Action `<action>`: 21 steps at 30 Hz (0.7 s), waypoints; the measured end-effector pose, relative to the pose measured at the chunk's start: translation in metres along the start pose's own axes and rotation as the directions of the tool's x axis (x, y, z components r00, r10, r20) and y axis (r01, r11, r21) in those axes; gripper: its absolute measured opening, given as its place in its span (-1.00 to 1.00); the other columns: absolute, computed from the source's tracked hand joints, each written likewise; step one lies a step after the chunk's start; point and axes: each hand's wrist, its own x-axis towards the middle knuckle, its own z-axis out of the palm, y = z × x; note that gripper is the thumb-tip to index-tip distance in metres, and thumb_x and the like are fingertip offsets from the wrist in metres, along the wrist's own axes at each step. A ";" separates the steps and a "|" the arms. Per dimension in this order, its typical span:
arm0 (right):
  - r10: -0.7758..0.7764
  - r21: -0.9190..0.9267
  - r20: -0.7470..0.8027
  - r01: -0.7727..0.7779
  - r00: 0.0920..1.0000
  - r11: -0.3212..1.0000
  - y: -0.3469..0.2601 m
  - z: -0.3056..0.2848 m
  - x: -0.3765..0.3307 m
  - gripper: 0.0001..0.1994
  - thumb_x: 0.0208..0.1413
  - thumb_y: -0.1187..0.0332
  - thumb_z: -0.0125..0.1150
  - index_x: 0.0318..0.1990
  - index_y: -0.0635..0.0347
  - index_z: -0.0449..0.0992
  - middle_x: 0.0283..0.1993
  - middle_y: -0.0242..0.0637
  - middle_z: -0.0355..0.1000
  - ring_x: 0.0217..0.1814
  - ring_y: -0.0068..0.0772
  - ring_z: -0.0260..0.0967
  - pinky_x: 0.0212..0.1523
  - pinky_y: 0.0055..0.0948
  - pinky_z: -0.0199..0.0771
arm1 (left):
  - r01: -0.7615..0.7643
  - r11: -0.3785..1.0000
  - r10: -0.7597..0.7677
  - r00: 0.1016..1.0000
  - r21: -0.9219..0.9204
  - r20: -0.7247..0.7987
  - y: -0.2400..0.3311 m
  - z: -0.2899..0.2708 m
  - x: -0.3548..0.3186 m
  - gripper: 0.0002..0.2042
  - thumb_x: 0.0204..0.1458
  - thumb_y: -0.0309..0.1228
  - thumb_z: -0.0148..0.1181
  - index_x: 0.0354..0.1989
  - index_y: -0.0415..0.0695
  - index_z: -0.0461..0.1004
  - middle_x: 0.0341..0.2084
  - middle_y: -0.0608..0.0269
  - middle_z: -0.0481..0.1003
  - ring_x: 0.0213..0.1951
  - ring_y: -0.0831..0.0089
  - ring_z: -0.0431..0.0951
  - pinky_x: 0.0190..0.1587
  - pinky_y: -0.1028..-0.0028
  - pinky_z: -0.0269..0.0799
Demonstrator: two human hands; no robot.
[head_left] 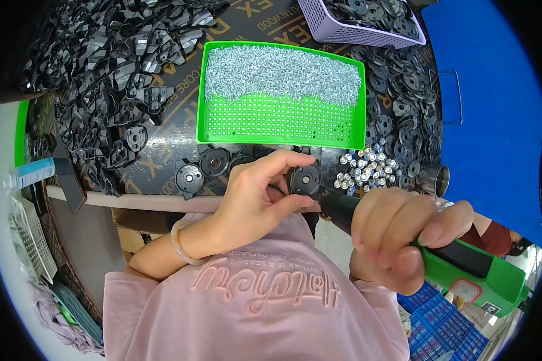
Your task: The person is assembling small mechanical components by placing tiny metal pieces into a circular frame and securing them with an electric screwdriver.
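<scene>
My left hand [244,189] pinches a black round plastic part [305,180] between thumb and fingers, just past the table's near edge. A pale bangle circles that wrist. My right hand [397,231] is closed round a green and black cordless power screwdriver [494,283]. Its dark nose points left toward the black part; whether the tip touches cannot be made out. Beyond the hands stands a green perforated tray [202,120], its far half heaped with small silver screws [283,72]. Several black assemblies, one with a bright metal centre [190,178], lie between tray and edge.
Black plastic pieces [120,78] heap the table's left side. Black discs [403,90] pile at right, below a lilac basket [367,38] of more discs. Small metal pieces [367,167] lie beside a metal cup [433,179]. Blue crates [442,319] stand lower right.
</scene>
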 end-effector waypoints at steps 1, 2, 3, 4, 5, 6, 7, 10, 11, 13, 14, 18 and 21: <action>0.006 0.016 0.031 -0.006 0.999 1.000 0.000 -0.001 0.001 -0.73 0.19 0.50 0.20 -0.09 0.14 0.20 -0.53 -0.33 0.32 -0.63 -0.47 0.27 -0.55 -0.40 0.36 | 0.000 1.000 0.000 1.000 0.000 0.004 0.003 -0.001 0.001 -0.56 -0.06 -0.69 0.36 0.05 -0.29 0.44 -0.47 0.21 0.57 -0.47 0.60 0.61 -0.45 0.60 0.47; 0.005 0.013 0.029 -0.005 1.000 1.000 0.000 -0.002 0.001 -0.73 0.19 0.50 0.20 -0.09 0.14 0.20 -0.53 -0.33 0.32 -0.63 -0.47 0.27 -0.55 -0.40 0.36 | 0.027 0.998 -0.028 0.999 0.059 0.024 0.008 -0.002 0.001 -0.55 -0.08 -0.69 0.37 0.05 -0.28 0.45 -0.48 0.22 0.56 -0.50 0.61 0.59 -0.46 0.60 0.45; 0.020 -0.011 0.056 -0.020 0.998 1.000 0.000 -0.003 0.001 -0.73 0.19 0.50 0.20 -0.10 0.14 0.20 -0.53 -0.32 0.33 -0.63 -0.45 0.27 -0.56 -0.39 0.37 | 0.053 0.992 -0.058 0.997 0.119 0.041 0.011 -0.003 0.002 -0.54 -0.09 -0.69 0.38 0.04 -0.28 0.45 -0.50 0.23 0.56 -0.52 0.62 0.57 -0.48 0.60 0.44; 0.037 -0.033 0.087 -0.035 0.996 0.999 0.001 -0.003 0.001 -0.73 0.19 0.50 0.21 -0.11 0.13 0.20 -0.53 -0.32 0.33 -0.63 -0.44 0.27 -0.56 -0.37 0.37 | 0.052 0.991 -0.057 0.998 0.119 0.040 0.009 -0.003 0.002 -0.54 -0.09 -0.69 0.38 0.04 -0.28 0.45 -0.50 0.23 0.56 -0.52 0.62 0.57 -0.48 0.60 0.44; 0.037 -0.031 0.088 -0.034 0.995 0.999 0.003 -0.004 0.000 -0.73 0.19 0.50 0.21 -0.11 0.13 0.20 -0.53 -0.32 0.33 -0.63 -0.44 0.27 -0.56 -0.37 0.37 | 0.041 0.994 -0.043 0.999 0.097 0.014 0.005 -0.002 0.001 -0.53 -0.11 -0.69 0.38 0.04 -0.27 0.46 -0.51 0.24 0.55 -0.55 0.62 0.54 -0.49 0.60 0.42; 0.022 -0.006 0.092 -0.022 0.996 1.000 0.007 -0.005 -0.001 -0.73 0.19 0.48 0.22 -0.12 0.12 0.20 -0.53 -0.33 0.32 -0.63 -0.44 0.26 -0.56 -0.36 0.36 | 0.030 0.997 -0.029 1.000 0.075 -0.013 0.003 -0.002 0.001 -0.53 -0.12 -0.69 0.39 0.04 -0.27 0.46 -0.51 0.24 0.54 -0.57 0.62 0.52 -0.50 0.59 0.40; 0.010 0.017 0.092 -0.011 0.996 1.000 0.008 -0.005 -0.003 -0.72 0.19 0.46 0.23 -0.13 0.10 0.20 -0.54 -0.33 0.31 -0.63 -0.44 0.25 -0.56 -0.36 0.35 | 0.035 0.995 -0.034 0.999 0.093 -0.016 0.004 -0.004 0.002 -0.53 -0.13 -0.70 0.39 0.03 -0.27 0.46 -0.52 0.24 0.54 -0.58 0.62 0.51 -0.51 0.58 0.39; 0.027 0.011 -0.048 -0.026 0.998 1.000 0.009 0.006 -0.004 -0.70 0.20 0.41 0.27 -0.10 0.09 0.21 -0.54 -0.36 0.28 -0.62 -0.45 0.23 -0.55 -0.36 0.33 | 0.026 0.992 -0.022 0.999 0.127 -0.033 0.010 -0.008 0.005 -0.54 -0.14 -0.69 0.39 0.01 -0.27 0.47 -0.53 0.23 0.53 -0.59 0.60 0.50 -0.52 0.57 0.38; 0.011 0.028 -0.025 -0.010 1.000 1.000 0.010 0.005 -0.003 -0.67 0.19 0.35 0.30 -0.06 0.07 0.22 -0.54 -0.39 0.27 -0.62 -0.49 0.20 -0.54 -0.40 0.29 | 0.035 0.990 -0.032 0.999 0.140 -0.020 0.016 -0.012 0.006 -0.54 -0.14 -0.69 0.40 0.00 -0.27 0.47 -0.52 0.22 0.53 -0.59 0.60 0.50 -0.52 0.57 0.38; 0.030 0.096 -0.002 -0.030 1.000 0.995 0.007 0.004 0.001 -0.66 0.19 0.35 0.30 -0.04 0.07 0.23 -0.54 -0.40 0.28 -0.62 -0.50 0.19 -0.54 -0.41 0.28 | 0.060 0.970 -0.065 0.998 0.237 0.011 0.025 -0.023 0.004 -0.55 -0.15 -0.68 0.40 -0.01 -0.26 0.48 -0.49 0.21 0.54 -0.57 0.60 0.50 -0.52 0.57 0.39; 0.046 0.159 0.024 -0.049 0.999 0.986 0.006 0.005 0.005 -0.65 0.19 0.34 0.31 -0.01 0.06 0.24 -0.53 -0.41 0.29 -0.61 -0.52 0.19 -0.54 -0.43 0.26 | 0.090 0.974 -0.103 0.993 0.210 0.052 0.029 -0.029 0.000 -0.51 -0.13 -0.74 0.36 0.05 -0.25 0.46 -0.42 0.28 0.54 -0.51 0.66 0.46 -0.49 0.60 0.35; -0.111 0.062 -0.037 0.113 0.993 0.992 -0.001 -0.010 0.013 -0.70 0.25 0.31 0.15 0.08 0.12 0.30 -0.50 -0.51 0.24 -0.55 -0.63 0.17 -0.45 -0.51 0.22 | 0.015 0.888 -0.117 0.974 0.459 0.195 0.076 -0.073 -0.017 -0.53 -0.19 -0.66 0.45 -0.01 -0.22 0.55 -0.22 0.28 0.54 -0.45 0.71 0.39 -0.46 0.68 0.31; -0.197 -0.031 -0.120 0.194 0.973 0.980 0.002 -0.031 0.011 -0.66 0.28 0.32 0.17 0.12 0.14 0.26 -0.51 -0.43 0.24 -0.61 -0.55 0.17 -0.53 -0.47 0.24 | 0.053 0.809 -0.214 0.954 0.586 0.209 0.102 -0.133 -0.068 -0.54 -0.26 -0.52 0.52 -0.06 -0.18 0.61 -0.20 0.21 0.53 -0.33 0.60 0.46 -0.50 0.61 0.33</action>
